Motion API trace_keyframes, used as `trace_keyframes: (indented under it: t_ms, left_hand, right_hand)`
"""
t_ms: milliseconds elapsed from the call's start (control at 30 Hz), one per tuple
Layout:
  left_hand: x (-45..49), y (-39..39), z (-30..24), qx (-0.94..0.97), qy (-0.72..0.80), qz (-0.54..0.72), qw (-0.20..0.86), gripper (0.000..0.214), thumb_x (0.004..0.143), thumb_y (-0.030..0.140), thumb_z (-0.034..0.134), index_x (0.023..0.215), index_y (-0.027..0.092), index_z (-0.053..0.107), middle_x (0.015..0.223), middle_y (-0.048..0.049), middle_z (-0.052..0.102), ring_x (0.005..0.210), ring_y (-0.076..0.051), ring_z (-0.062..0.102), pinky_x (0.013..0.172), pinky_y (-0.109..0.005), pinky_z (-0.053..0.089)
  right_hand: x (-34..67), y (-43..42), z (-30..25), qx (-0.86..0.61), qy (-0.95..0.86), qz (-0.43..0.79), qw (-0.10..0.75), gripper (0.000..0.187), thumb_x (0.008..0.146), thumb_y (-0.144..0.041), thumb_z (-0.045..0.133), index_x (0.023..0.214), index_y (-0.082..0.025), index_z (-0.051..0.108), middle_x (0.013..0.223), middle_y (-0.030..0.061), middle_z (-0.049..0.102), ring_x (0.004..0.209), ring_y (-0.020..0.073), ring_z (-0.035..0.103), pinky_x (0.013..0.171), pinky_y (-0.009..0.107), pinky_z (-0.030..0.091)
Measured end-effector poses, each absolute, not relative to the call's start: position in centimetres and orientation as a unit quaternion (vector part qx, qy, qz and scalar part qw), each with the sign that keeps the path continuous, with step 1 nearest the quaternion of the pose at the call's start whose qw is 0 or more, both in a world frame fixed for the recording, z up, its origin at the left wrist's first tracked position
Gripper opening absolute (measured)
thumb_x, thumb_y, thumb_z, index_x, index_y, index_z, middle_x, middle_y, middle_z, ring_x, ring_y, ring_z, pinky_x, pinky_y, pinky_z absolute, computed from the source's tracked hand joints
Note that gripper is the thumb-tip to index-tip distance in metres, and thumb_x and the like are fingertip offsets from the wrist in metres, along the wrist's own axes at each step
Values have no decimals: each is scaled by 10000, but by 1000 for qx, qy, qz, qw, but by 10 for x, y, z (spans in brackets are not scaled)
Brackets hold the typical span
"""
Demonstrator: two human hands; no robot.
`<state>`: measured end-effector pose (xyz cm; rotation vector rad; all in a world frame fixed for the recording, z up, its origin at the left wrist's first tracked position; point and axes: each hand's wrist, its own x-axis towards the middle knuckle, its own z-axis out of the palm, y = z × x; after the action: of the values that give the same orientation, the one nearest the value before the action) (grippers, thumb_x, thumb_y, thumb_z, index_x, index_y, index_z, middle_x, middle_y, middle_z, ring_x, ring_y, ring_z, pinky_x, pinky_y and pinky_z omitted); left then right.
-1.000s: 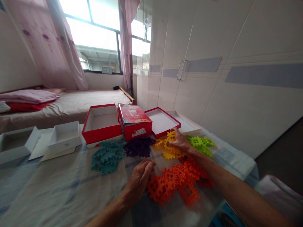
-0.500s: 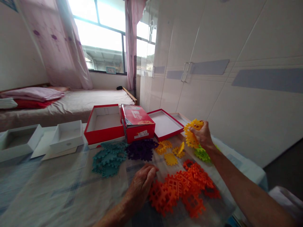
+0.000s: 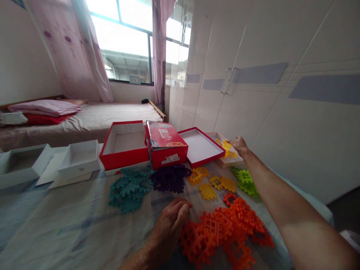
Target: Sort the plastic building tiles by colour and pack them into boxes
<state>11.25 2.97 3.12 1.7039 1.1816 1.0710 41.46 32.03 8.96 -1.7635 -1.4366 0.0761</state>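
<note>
My left hand (image 3: 170,223) rests on the cloth with its fingers curled together, nothing visible in them, just left of a pile of orange interlocking plastic pieces (image 3: 225,230). My right hand (image 3: 239,145) is stretched over a pale shallow box (image 3: 225,163) at the back right. Yellow interlocking pieces (image 3: 228,149) lie in that box below my right fingers, which look loosened from them, though blurred. Several more yellow-orange pieces (image 3: 207,191) lie on the cloth. A green pile (image 3: 246,182) sits near my right forearm. Farther left are purple pieces (image 3: 171,179) and teal pieces (image 3: 129,191).
Behind the piles stand an open red box (image 3: 123,153), a closed red carton (image 3: 168,152) and a red-rimmed lid (image 3: 201,146). White boxes (image 3: 80,159) are at the left. A bed (image 3: 118,114) and a wardrobe (image 3: 261,41) are beyond.
My right hand has moved forward with the yellow pieces, which are now in the pale box. One upright yellow piece now lies flat on the cloth. My left hand stays by the orange pile.
</note>
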Motion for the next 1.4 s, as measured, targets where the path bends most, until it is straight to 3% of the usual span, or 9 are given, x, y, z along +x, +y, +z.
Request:
trace_keyframes:
  t_ms: [67,167,233,400,533,633,867,1067,1400]
  left_hand:
    - [112,30,32,672,467,420,393,372,947,345,304,902,165,626,944,-53,619,888,-160,568,805,-223,397]
    - [113,31,32,678,464,417,388,374,948,343,299,880,165,621,929,-50,616,870,-156,566,795,-223,395]
    - [113,31,32,683,462,417,383,375,949,339,296,876,164,620,922,-49,614,866,-155,567,794,-224,393]
    - [113,31,33,691,463,412,372,382,947,332,293,894,158,629,929,-55,614,874,-159,569,801,-227,395]
    - [112,30,34,699,463,408,362,398,948,329,277,896,157,633,909,-52,611,859,-156,571,799,-227,398]
    - [112,29,35,703,466,405,353,405,945,336,275,879,158,633,894,-51,616,841,-156,571,784,-227,404]
    - [112,30,35,708,466,404,344,435,947,349,254,845,161,633,879,-47,618,815,-154,569,766,-229,416]
    - [113,30,35,704,461,413,347,430,946,335,257,855,159,639,897,-47,625,831,-153,575,777,-228,414]
    - [113,30,35,716,460,402,339,454,948,323,247,813,155,646,897,-52,626,801,-153,566,769,-242,415]
  right_hand:
    - [410,303,94,-715,-569,15,405,533,664,-329,629,1116,-70,514,1103,219,576,1026,293,563,874,430,440]
    - [404,258,101,-692,-612,4,383,356,717,-286,553,1038,-136,596,1037,129,636,966,228,591,879,360,436]
    - [399,222,101,-642,-698,44,315,294,743,-313,526,980,-174,632,949,77,672,869,194,618,814,315,460]
    - [388,158,81,-545,-832,83,67,396,759,-331,510,1088,-143,626,1058,109,651,935,222,598,832,323,446]
    - [386,151,64,-556,-831,15,-7,463,754,-244,481,1178,-89,579,1138,161,610,1061,266,541,933,367,378]
    - [389,156,63,-566,-824,31,16,430,730,-243,491,1114,-89,609,1083,155,630,1001,257,564,882,344,401]
    - [380,163,81,-541,-805,181,161,273,778,-348,417,837,-171,617,782,32,636,708,169,567,645,277,420]
    - [355,165,61,-546,-823,114,109,118,649,-259,551,722,-168,573,738,35,575,668,155,518,624,259,390]
    - [362,172,55,-558,-811,127,117,385,577,-297,677,931,-167,601,838,45,595,788,192,558,707,284,438]
